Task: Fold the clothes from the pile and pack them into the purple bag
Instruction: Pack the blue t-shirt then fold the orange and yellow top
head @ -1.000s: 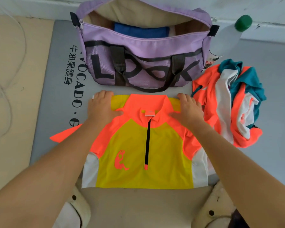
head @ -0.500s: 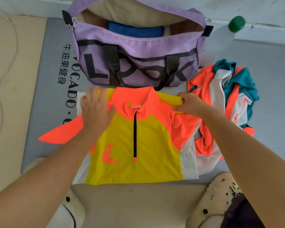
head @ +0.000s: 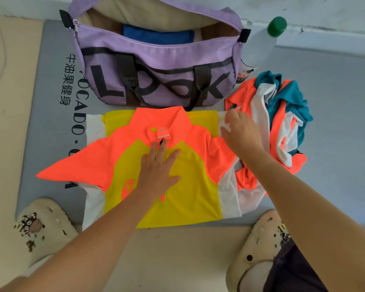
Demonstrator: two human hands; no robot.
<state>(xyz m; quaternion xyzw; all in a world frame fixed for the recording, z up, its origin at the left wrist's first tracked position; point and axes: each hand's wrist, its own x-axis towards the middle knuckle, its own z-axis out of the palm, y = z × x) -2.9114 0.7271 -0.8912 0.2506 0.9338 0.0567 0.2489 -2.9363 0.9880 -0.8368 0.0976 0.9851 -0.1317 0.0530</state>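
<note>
The orange-and-yellow zip jersey (head: 156, 161), lying before the purple bag (head: 156, 66), is being pinned by the spread left hand (head: 158, 171); its thin, slippery-looking right shoulder edge is being pinched by the right hand (head: 240, 131).

You saw a shirt (head: 183, 186) of smooth, thin synthetic cloth with a slight sheen; the pile (head: 282, 127) was the same cloth, crumpled. The purple bag (head: 156, 51) was matt woven fabric with a mesh front panel. The mat (head: 49, 123) looked matt, the bottle (head: 259, 45) clear plastic
</note>
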